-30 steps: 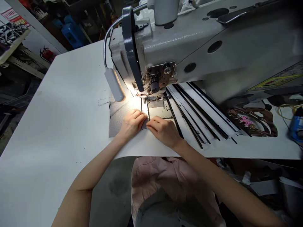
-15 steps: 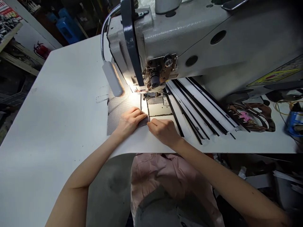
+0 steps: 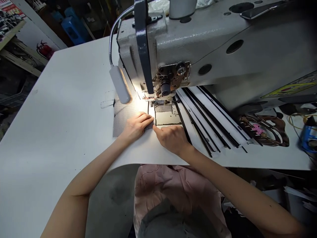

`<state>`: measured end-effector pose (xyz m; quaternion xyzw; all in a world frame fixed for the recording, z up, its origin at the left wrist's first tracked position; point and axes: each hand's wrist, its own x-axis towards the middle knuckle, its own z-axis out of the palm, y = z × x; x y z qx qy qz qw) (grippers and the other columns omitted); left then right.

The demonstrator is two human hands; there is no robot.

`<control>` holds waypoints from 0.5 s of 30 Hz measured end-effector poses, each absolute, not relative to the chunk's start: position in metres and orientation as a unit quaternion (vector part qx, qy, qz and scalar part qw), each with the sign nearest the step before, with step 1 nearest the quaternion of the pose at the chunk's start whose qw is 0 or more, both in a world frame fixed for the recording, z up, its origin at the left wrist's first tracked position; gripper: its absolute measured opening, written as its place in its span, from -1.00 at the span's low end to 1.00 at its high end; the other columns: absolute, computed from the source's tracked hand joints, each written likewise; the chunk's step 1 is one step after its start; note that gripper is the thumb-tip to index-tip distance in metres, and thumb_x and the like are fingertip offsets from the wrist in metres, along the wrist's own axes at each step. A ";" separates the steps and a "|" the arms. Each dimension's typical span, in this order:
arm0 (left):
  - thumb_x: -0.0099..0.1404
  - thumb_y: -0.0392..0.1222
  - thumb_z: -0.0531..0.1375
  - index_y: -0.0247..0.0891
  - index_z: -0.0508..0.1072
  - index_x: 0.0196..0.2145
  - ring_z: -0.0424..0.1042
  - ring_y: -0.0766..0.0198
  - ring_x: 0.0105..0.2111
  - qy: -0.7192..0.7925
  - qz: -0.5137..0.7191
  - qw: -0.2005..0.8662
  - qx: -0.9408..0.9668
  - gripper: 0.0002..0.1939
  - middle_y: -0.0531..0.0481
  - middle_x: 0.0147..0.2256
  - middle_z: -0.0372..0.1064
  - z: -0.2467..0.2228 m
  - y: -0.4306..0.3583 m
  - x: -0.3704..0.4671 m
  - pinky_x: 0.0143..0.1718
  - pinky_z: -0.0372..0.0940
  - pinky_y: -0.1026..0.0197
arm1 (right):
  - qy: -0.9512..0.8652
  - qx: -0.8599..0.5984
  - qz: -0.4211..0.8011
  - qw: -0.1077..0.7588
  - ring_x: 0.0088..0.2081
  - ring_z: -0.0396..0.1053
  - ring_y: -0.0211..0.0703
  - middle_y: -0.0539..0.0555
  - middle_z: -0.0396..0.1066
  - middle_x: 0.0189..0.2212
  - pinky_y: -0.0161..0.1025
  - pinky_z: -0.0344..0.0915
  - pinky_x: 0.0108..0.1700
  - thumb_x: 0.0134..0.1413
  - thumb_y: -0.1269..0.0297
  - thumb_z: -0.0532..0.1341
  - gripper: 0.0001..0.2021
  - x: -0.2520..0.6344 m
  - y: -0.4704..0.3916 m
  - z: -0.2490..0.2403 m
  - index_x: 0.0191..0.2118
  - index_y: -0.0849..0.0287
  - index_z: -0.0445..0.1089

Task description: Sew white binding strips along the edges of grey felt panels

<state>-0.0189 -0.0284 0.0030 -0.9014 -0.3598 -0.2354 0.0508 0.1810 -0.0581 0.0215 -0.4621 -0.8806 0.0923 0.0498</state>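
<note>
My left hand (image 3: 135, 126) lies flat, fingers together, pressing the grey fabric (image 3: 122, 115); my right hand (image 3: 170, 138) is curled at its 3 o'clock, pinching the fabric's near corner. The machine (image 3: 198, 46) looms at 12 o'clock, lamp (image 3: 120, 84) at 11, black strips (image 3: 210, 122) at 2.

Fabric piece (image 3: 121, 116) lies flat on counter (image 3: 61, 99), just before sewing machine (image 3: 198, 43). Left hand (image 3: 135, 127) rests on fabric's right edge; right hand (image 3: 172, 138) beside it, fingers (image 3: 155, 128) prob. touching fabric. Lamp (image 3: 120, 84) hangs behind fabric. Strips (image 3: 210, 122) lie right of hands, w/ scissors (image 3: 264, 127) further right.
</note>
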 end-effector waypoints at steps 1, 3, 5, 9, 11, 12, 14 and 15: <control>0.47 -0.33 -0.02 -0.22 0.51 -0.05 0.46 0.24 -0.12 -0.361 -0.230 0.056 -0.902 -0.68 -0.05 -0.14 0.53 0.003 -0.026 -0.019 -0.14 0.38 0.22 | -0.879 -0.465 0.094 0.044 -0.49 0.34 -0.21 0.12 0.49 -0.53 -0.21 -0.22 -0.45 0.27 0.46 0.00 -0.57 0.181 -0.056 0.023 0.12 0.09 0.47; 0.46 -0.35 -0.02 -0.21 0.52 -0.05 0.47 0.24 -0.13 -0.368 -0.218 0.062 -0.902 -0.67 -0.04 -0.14 0.53 0.003 -0.021 -0.019 -0.16 0.37 0.22 | -0.878 -0.467 0.100 0.035 -0.47 0.37 -0.19 0.13 0.49 -0.52 -0.22 -0.20 -0.45 0.28 0.46 -0.01 -0.57 0.180 -0.051 0.025 0.12 0.11 0.46; 0.44 -0.37 -0.02 -0.19 0.52 -0.05 0.47 0.23 -0.12 -0.383 -0.206 0.058 -0.899 -0.66 -0.04 -0.13 0.53 0.002 -0.016 -0.020 -0.19 0.36 0.22 | -0.876 -0.470 0.105 0.028 -0.46 0.39 -0.17 0.14 0.49 -0.50 -0.21 -0.19 -0.45 0.30 0.45 -0.03 -0.58 0.180 -0.047 0.026 0.11 0.12 0.46; 0.41 -0.38 0.01 -0.16 0.52 -0.04 0.47 0.20 -0.10 -0.410 -0.191 0.045 -0.891 -0.65 -0.05 -0.12 0.53 -0.001 -0.007 -0.019 -0.22 0.34 0.19 | -0.874 -0.475 0.105 0.005 -0.42 0.42 -0.14 0.16 0.50 -0.46 -0.20 -0.19 -0.44 0.31 0.45 -0.04 -0.58 0.178 -0.037 0.030 0.12 0.10 0.43; 0.43 -0.35 0.01 -0.17 0.52 -0.05 0.48 0.20 -0.11 -0.418 -0.190 0.048 -0.887 -0.68 -0.06 -0.12 0.53 -0.001 -0.003 -0.018 -0.22 0.34 0.19 | -0.871 -0.480 0.100 -0.005 -0.40 0.44 -0.12 0.18 0.51 -0.44 -0.19 -0.19 -0.43 0.31 0.45 -0.04 -0.58 0.178 -0.033 0.031 0.14 0.09 0.41; 0.44 -0.34 0.00 -0.17 0.52 -0.06 0.48 0.20 -0.11 -0.420 -0.190 0.050 -0.886 -0.68 -0.07 -0.12 0.53 -0.001 -0.001 -0.018 -0.22 0.34 0.19 | -0.870 -0.483 0.097 -0.008 -0.39 0.45 -0.11 0.19 0.51 -0.43 -0.19 -0.19 -0.43 0.31 0.45 -0.04 -0.58 0.177 -0.031 0.032 0.14 0.08 0.40; 0.45 -0.32 -0.01 -0.18 0.52 -0.07 0.48 0.19 -0.12 -0.422 -0.193 0.050 -0.885 -0.68 -0.07 -0.14 0.53 0.000 0.004 -0.018 -0.22 0.34 0.19 | -0.867 -0.489 0.092 -0.014 -0.37 0.46 -0.09 0.19 0.52 -0.42 -0.19 -0.18 -0.43 0.30 0.46 -0.03 -0.57 0.177 -0.027 0.032 0.15 0.06 0.39; 0.45 -0.32 -0.02 -0.19 0.52 -0.08 0.48 0.19 -0.12 -0.420 -0.197 0.047 -0.885 -0.68 -0.07 -0.15 0.53 0.000 0.005 -0.018 -0.23 0.34 0.19 | -0.865 -0.493 0.091 -0.016 -0.36 0.47 -0.08 0.18 0.53 -0.41 -0.19 -0.17 -0.42 0.30 0.47 -0.03 -0.56 0.176 -0.025 0.032 0.16 0.04 0.38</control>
